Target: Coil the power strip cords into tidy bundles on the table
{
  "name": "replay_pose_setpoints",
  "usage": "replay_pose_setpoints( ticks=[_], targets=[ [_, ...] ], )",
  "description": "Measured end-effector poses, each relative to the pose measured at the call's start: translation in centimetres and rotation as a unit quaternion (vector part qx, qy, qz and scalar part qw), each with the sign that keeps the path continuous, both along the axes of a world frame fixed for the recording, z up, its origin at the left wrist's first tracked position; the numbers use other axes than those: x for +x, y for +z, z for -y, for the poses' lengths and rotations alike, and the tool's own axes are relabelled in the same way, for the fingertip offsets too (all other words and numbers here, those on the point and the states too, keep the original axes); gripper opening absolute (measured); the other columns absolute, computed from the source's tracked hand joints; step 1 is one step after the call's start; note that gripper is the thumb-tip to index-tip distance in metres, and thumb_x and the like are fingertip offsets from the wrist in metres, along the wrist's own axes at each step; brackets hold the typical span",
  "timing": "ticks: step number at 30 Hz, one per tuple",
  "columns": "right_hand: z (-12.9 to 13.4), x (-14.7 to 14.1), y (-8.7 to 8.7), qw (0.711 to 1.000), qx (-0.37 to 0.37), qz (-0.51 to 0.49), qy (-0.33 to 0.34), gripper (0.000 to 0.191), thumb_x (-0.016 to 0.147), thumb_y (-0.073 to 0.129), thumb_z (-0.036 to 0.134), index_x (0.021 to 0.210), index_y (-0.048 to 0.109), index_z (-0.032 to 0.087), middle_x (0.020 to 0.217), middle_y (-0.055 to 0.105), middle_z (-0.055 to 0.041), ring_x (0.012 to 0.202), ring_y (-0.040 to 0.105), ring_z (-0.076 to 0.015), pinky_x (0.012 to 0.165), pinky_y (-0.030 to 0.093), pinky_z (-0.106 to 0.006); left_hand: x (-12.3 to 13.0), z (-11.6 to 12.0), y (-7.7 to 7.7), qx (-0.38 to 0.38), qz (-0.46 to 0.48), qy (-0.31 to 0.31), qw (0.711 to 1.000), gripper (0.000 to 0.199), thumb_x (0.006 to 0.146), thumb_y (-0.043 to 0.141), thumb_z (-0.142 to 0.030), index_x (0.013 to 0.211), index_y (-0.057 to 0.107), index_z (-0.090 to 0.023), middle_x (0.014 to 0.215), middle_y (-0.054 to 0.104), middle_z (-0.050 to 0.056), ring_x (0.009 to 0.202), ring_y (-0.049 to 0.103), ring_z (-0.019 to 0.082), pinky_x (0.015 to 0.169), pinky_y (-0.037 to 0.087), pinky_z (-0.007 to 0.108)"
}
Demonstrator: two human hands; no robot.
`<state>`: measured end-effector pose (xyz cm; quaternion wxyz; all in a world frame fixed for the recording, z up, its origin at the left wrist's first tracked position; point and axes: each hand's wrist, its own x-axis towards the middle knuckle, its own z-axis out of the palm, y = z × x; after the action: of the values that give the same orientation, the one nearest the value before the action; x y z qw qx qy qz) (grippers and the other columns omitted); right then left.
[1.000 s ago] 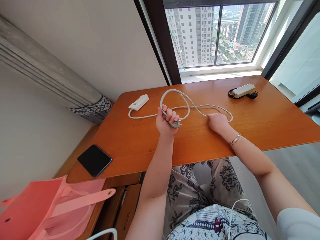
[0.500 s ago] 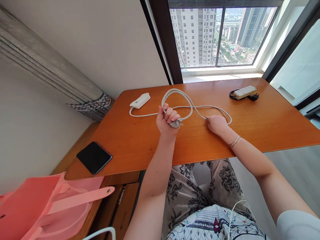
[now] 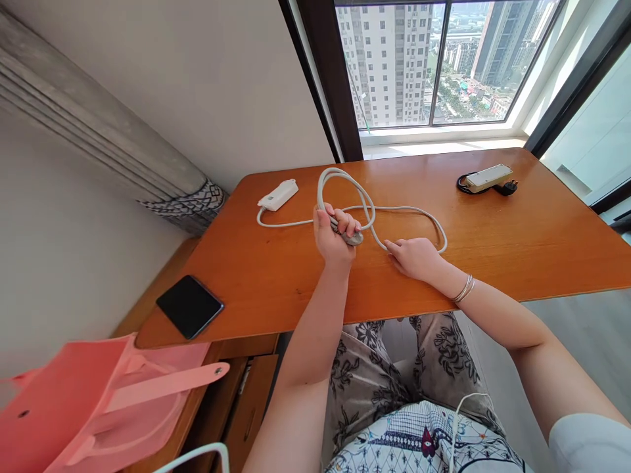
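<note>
My left hand (image 3: 336, 233) is closed round the plug end of a white power cord (image 3: 367, 197), and loops of the cord stand up above its fingers. The grey-white plug (image 3: 353, 238) pokes out below those fingers. To the right, my right hand (image 3: 413, 257) pinches the same cord between thumb and fingertips, low over the table. From there the cord runs in a wide bend on the tabletop and back leftward behind my left hand. It ends at a white power strip (image 3: 279, 195) lying at the table's back left.
On the wooden table (image 3: 276, 276), a second power strip (image 3: 488, 177) with a black cord and plug lies at the back right. A black phone or tablet (image 3: 190, 306) rests at the left edge. Beside the table is a pink bag (image 3: 69, 401). A window (image 3: 444, 66) is behind.
My right hand has drawn the cord left and toward me, nearer my left hand. The plug in my left hand has turned, and the loops look narrower. The view shifted slightly.
</note>
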<state>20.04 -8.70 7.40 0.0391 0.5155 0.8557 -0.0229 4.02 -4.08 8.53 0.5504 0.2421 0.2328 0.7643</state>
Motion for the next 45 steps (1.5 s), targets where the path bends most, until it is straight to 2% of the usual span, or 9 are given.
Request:
replay_pose_setpoints(
  ticks=[14, 23, 28, 31, 33, 37, 40, 42, 45],
  targets=[
    [-0.4, 0.2, 0.0, 0.997, 0.015, -0.002, -0.071, 0.045, 0.108, 0.028, 0.027, 0.139, 0.06, 0.017, 0.112, 0.075, -0.0183, 0.102, 0.073, -0.0269, 0.069, 0.042, -0.032, 0.3, -0.2, -0.5, 0.013, -0.021, 0.087, 0.996, 0.038, 0.102, 0.055, -0.048, 0.077, 0.042, -0.023, 0.048, 0.029, -0.011, 0.038, 0.032, 0.007, 0.048, 0.036, 0.021],
    [-1.0, 1.1, 0.2, 0.996, 0.039, -0.002, -0.077, 0.043, 0.108, 0.03, 0.03, 0.132, 0.064, 0.02, 0.11, 0.076, -0.0151, 0.1, 0.073, -0.0276, 0.068, 0.04, -0.032, 0.2, -0.3, -0.6, -0.002, -0.07, 0.15, 0.986, 0.043, 0.098, 0.059, -0.056, 0.077, 0.041, -0.023, 0.05, 0.03, -0.011, 0.039, 0.034, 0.007, 0.05, 0.04, 0.02],
    [-0.9, 0.8, -0.3, 0.998, 0.038, 0.002, -0.049, 0.048, 0.107, 0.032, 0.031, 0.149, 0.053, 0.017, 0.117, 0.074, -0.0177, 0.102, 0.072, -0.0278, 0.071, 0.042, -0.033, 0.5, -0.6, -1.7, 0.049, -0.124, 0.189, 0.973, 0.046, 0.094, 0.059, -0.063, 0.078, 0.042, -0.024, 0.051, 0.033, -0.011, 0.04, 0.037, 0.008, 0.051, 0.043, 0.022],
    [-0.7, 0.5, -0.7, 0.999, 0.046, 0.006, -0.015, 0.051, 0.107, 0.035, 0.027, 0.155, 0.045, 0.015, 0.117, 0.074, -0.0173, 0.102, 0.071, -0.0271, 0.07, 0.041, -0.034, 0.6, -0.5, -2.7, 0.117, -0.206, 0.212, 0.948, 0.048, 0.092, 0.056, -0.07, 0.081, 0.043, -0.025, 0.053, 0.038, -0.01, 0.042, 0.039, 0.01, 0.053, 0.045, 0.024],
    [-0.6, 0.4, -0.8, 0.998, 0.057, 0.004, 0.004, 0.046, 0.106, 0.036, 0.023, 0.149, 0.052, 0.016, 0.113, 0.075, -0.0152, 0.097, 0.071, -0.0245, 0.069, 0.038, -0.033, 0.5, -0.3, -3.5, 0.155, -0.311, 0.203, 0.915, 0.048, 0.094, 0.052, -0.071, 0.084, 0.045, -0.025, 0.055, 0.044, -0.008, 0.046, 0.045, 0.011, 0.055, 0.045, 0.026],
    [-0.9, 1.0, -0.7, 0.992, 0.108, -0.017, 0.064, 0.031, 0.106, 0.042, 0.02, 0.12, 0.069, 0.017, 0.094, 0.075, -0.0104, 0.084, 0.065, -0.0187, 0.067, 0.032, -0.032, 0.1, -0.1, -4.7, 0.227, -0.546, 0.144, 0.794, 0.039, 0.101, 0.044, -0.061, 0.091, 0.049, -0.024, 0.063, 0.059, -0.004, 0.054, 0.055, 0.014, 0.058, 0.042, 0.028],
    [-1.0, 1.6, -0.6, 0.978, 0.162, -0.049, 0.122, 0.033, 0.106, 0.04, 0.018, 0.102, 0.073, 0.018, 0.08, 0.07, -0.0073, 0.074, 0.056, -0.0163, 0.066, 0.028, -0.032, 0.1, 0.1, -4.7, 0.256, -0.632, 0.11, 0.723, 0.036, 0.104, 0.038, -0.056, 0.094, 0.051, -0.024, 0.072, 0.067, 0.0, 0.061, 0.059, 0.016, 0.062, 0.042, 0.03],
    [-1.0, 1.9, -0.4, 0.969, 0.186, -0.073, 0.142, 0.042, 0.108, 0.033, 0.018, 0.094, 0.072, 0.019, 0.074, 0.067, -0.0059, 0.07, 0.051, -0.0159, 0.066, 0.027, -0.033, 0.3, 0.4, -4.2, 0.261, -0.647, 0.076, 0.713, 0.036, 0.104, 0.038, -0.055, 0.094, 0.053, -0.024, 0.078, 0.071, 0.002, 0.065, 0.061, 0.018, 0.065, 0.042, 0.03],
    [-0.9, 2.2, -0.1, 0.969, 0.187, -0.106, 0.123, 0.054, 0.111, 0.022, 0.023, 0.089, 0.071, 0.021, 0.073, 0.065, -0.0057, 0.07, 0.049, -0.0166, 0.068, 0.029, -0.034, 0.5, 1.1, -3.1, 0.242, -0.609, 0.0, 0.756, 0.035, 0.098, 0.05, -0.057, 0.09, 0.059, -0.024, 0.076, 0.07, 0.003, 0.065, 0.06, 0.019, 0.068, 0.041, 0.031]
  ],
)
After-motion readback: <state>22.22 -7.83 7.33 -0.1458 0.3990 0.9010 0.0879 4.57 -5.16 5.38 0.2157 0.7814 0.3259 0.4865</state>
